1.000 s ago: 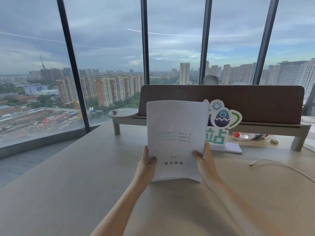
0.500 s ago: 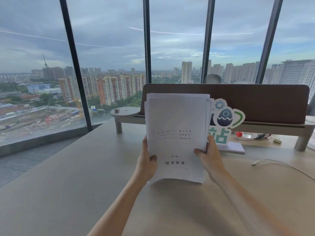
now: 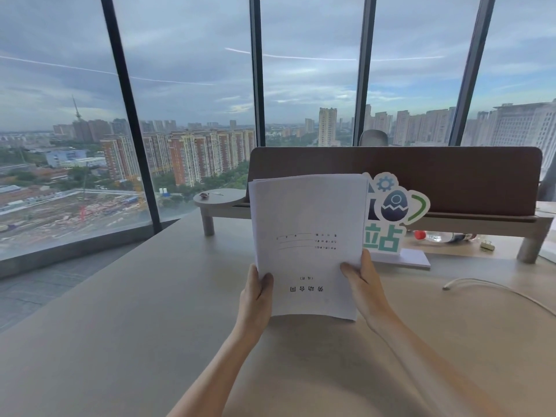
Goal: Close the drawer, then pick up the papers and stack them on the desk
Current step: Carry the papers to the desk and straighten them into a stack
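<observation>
Pinching the papers (image 3: pixel 307 245) upright at their lower side edges, left hand (image 3: pixel 255 293) and right hand (image 3: pixel 362 284) closed on the sheaf, bottom edge at or just over the desk (image 3: pixel 135 311); top sheets sit uneven, so loosened fingers could fan them toward the sign (image 3: pixel 388 215).

Both bare forearms reach up from the bottom of the frame toward its centre, converging slightly. The left hand (image 3: pixel 255 291) sits just left of centre, thumb curled forward over its grip, fingers hidden behind. The right hand (image 3: pixel 365 285), right of centre, mirrors it, thumb pressed inward, wrist angled up.
</observation>
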`<state>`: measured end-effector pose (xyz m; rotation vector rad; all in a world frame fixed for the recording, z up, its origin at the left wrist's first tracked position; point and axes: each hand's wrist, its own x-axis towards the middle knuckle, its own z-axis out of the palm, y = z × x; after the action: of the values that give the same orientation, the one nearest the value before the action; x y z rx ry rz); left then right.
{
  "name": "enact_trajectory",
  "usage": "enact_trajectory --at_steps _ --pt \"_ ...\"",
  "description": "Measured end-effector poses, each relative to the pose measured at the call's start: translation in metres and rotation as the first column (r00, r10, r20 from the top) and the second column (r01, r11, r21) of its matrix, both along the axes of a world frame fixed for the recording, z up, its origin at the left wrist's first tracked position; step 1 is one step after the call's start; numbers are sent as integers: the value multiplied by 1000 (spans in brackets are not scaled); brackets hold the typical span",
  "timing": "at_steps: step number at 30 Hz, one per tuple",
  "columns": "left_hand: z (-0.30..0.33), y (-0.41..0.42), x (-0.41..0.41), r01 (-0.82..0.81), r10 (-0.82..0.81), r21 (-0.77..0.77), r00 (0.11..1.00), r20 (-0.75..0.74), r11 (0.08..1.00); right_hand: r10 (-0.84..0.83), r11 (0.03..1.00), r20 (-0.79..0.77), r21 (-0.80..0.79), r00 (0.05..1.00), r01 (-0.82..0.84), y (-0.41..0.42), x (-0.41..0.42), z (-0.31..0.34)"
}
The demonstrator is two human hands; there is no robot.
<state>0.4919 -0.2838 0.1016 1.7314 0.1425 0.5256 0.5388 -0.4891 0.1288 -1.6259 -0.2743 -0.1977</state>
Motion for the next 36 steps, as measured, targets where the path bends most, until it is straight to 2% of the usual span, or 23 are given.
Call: enact_trajectory --at_steps 4,9,14,17,21,25,31,36 --pt "1 1 3 -69 68 26 996 52 997 -17 1000 18 -14 1000 18 5 0 3" --pt "-6 2 -2 -73 73 15 997 3 997 -24 999 -27 -21 999 24 8 0 -11" --pt "5 16 1 -110 110 17 994 25 994 -26 999 -21 -25 999 25 21 5 -1" --pt "10 39 2 -158 157 -22 987 -19 987 11 999 -25 -30 1000 -12 45 7 10" --pt "26 73 -4 -255 255 -130 967 -15 958 86 996 -93 -28 992 -89 84 15 24" --pt "29 116 -5 -348 340 -164 938 -72 923 156 986 -180 -24 971 -163 124 24 34" --pt "22 189 -1 -481 469 -13 859 -204 877 212 944 -317 -178 924 -278 192 49 28" --pt "10 248 10 -512 517 96 808 -284 854 229 923 -404 -199 886 -329 242 66 10"
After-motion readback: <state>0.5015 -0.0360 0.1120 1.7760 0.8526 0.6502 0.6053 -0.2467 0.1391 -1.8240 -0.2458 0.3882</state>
